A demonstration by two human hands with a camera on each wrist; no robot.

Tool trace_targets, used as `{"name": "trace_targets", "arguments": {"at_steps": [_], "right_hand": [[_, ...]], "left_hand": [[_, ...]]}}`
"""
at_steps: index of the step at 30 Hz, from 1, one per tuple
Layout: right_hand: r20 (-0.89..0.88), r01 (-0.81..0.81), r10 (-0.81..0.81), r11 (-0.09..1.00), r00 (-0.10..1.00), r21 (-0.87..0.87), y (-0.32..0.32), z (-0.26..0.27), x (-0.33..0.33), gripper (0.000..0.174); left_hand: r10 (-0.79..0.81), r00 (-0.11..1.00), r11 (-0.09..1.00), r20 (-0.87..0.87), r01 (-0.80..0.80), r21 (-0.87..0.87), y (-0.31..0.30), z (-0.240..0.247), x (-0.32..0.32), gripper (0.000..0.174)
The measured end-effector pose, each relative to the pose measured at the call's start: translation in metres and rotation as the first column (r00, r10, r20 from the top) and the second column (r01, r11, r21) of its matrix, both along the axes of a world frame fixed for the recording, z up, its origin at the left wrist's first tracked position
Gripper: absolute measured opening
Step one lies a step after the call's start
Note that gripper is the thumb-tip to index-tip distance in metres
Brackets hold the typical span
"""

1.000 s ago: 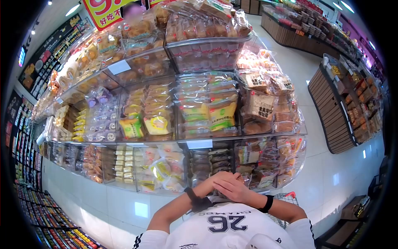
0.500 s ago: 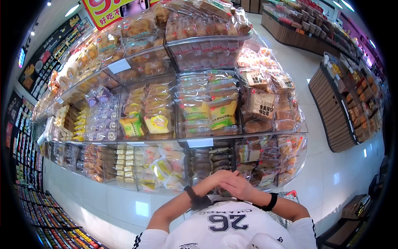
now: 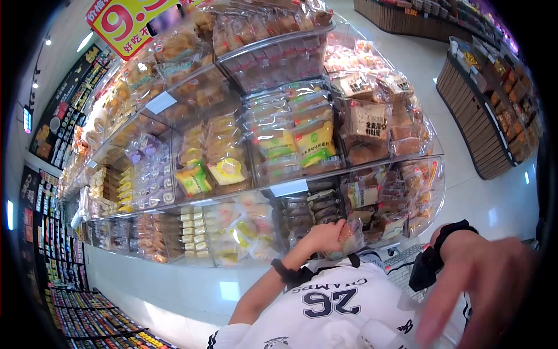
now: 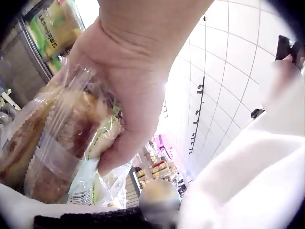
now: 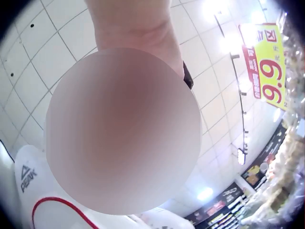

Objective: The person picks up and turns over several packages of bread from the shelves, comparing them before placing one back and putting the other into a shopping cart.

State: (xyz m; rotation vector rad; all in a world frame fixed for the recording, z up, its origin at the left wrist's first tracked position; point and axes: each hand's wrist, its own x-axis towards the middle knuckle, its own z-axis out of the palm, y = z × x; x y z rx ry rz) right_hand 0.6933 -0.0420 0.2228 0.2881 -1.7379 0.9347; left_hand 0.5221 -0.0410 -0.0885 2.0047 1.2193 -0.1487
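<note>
My left hand (image 3: 323, 237) grips a clear-wrapped bread (image 3: 350, 236) in front of my white shirt, beside the lowest row of the display. In the left wrist view, the thumb and palm wrap round the crinkled plastic, where the browned bread (image 4: 69, 136) and a white label with a barcode show. My right hand (image 3: 491, 279) is raised close to the head camera at the right, blurred, fingers loosely extended and nothing visible in it. A blurred disc hides most of that hand in the right wrist view.
A tiered bread display (image 3: 232, 192) with clear compartments of wrapped loaves and buns curves in front of me. A wire shopping cart (image 3: 407, 264) stands by my right side. Another wood-sided stand (image 3: 474, 116) is further right, across a tiled floor (image 3: 192, 285).
My right hand has come away from my left hand and risen to the right, near the camera. The bread in my left hand now shows clearly. The head view has turned and tilted.
</note>
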Motion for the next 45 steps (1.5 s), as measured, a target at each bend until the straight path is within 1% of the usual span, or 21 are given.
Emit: {"name": "trace_targets", "arguments": {"at_steps": [3,8,11,12,14,16,17,23,25,26,28,30,32,35,37,41,43,45], "right_hand": [[-0.068,-0.032,0.033,0.999,0.997,0.017,-0.008,0.001,0.003,0.018],[-0.123,-0.016,0.019,0.999,0.992,0.029,-0.017,-0.005,0.011,0.017],[-0.135,0.000,0.005,0.999,0.991,0.038,-0.022,-0.012,0.015,0.017],[-0.151,-0.003,0.009,0.999,0.989,0.045,-0.023,-0.014,0.016,0.017],[-0.161,-0.002,0.010,0.999,0.987,0.047,-0.025,-0.014,0.017,0.017],[-0.181,0.000,0.007,0.999,0.983,0.043,-0.026,-0.009,0.016,0.016],[-0.187,-0.001,0.010,0.999,0.982,0.050,-0.028,-0.006,0.016,0.016],[-0.227,0.005,0.009,0.998,0.974,0.061,-0.041,-0.005,0.024,0.016],[-0.227,0.003,0.012,0.998,0.974,0.067,-0.040,-0.007,0.022,0.016],[-0.224,0.002,0.009,0.999,0.975,0.050,-0.037,-0.009,0.021,0.016],[-0.200,-0.004,0.012,0.999,0.980,0.039,-0.029,-0.012,0.015,0.016],[-0.188,-0.018,0.023,0.999,0.982,0.029,-0.023,-0.014,0.013,0.016],[-0.177,-0.029,0.034,0.999,0.984,0.027,-0.021,-0.018,0.011,0.016],[-0.179,-0.043,0.046,0.999,0.983,0.016,-0.018,-0.018,0.010,0.015],[-0.187,-0.055,0.055,0.998,0.981,0.002,-0.015,-0.015,0.008,0.015],[-0.162,-0.059,0.055,0.998,0.985,-0.017,-0.011,-0.018,0.006,0.015],[-0.170,-0.058,0.049,0.997,0.984,-0.052,-0.005,-0.021,0.007,0.015],[-0.186,-0.023,0.000,0.993,0.983,-0.118,0.002,-0.031,0.012,0.015]], "left_hand": [[0.019,1.000,1.000,0.000,-0.019,0.009,-0.002,-0.003,0.000,0.074],[0.019,1.000,1.000,-0.015,-0.018,0.004,-0.005,0.000,-0.002,0.073],[-0.005,1.000,1.000,-0.017,0.005,-0.004,-0.002,0.000,0.001,0.071],[0.020,1.000,1.000,-0.014,-0.020,0.007,-0.003,0.002,0.002,0.070],[-0.004,1.000,1.000,-0.004,0.004,0.016,-0.002,0.001,0.002,0.069],[0.026,1.000,1.000,-0.012,-0.026,-0.003,-0.004,0.004,0.003,0.070],[0.013,1.000,1.000,-0.013,-0.013,-0.004,-0.004,0.002,0.003,0.070],[0.042,0.999,0.998,0.027,-0.043,0.044,-0.006,-0.004,-0.001,0.068],[0.044,0.999,0.999,0.010,-0.044,0.028,0.006,-0.004,0.002,0.067],[0.037,0.999,0.999,-0.003,-0.037,-0.013,-0.002,-0.003,0.001,0.066],[0.029,1.000,0.999,0.010,-0.029,0.014,0.001,0.001,-0.001,0.064],[0.031,0.999,1.000,0.014,-0.031,0.000,-0.003,0.000,0.001,0.064],[0.028,0.999,0.998,0.029,-0.029,0.047,-0.002,-0.003,0.000,0.065],[0.034,0.999,0.997,0.018,-0.035,0.064,-0.003,-0.004,-0.001,0.067],[0.028,1.000,0.999,0.010,-0.028,0.036,-0.005,0.001,0.000,0.070],[0.041,0.999,0.999,0.012,-0.041,0.029,-0.004,-0.004,-0.002,0.068],[0.049,0.999,0.999,0.002,-0.049,-0.006,-0.004,-0.005,-0.004,0.068],[0.057,0.998,0.998,0.004,-0.057,-0.030,-0.002,-0.007,-0.004,0.069]]}}
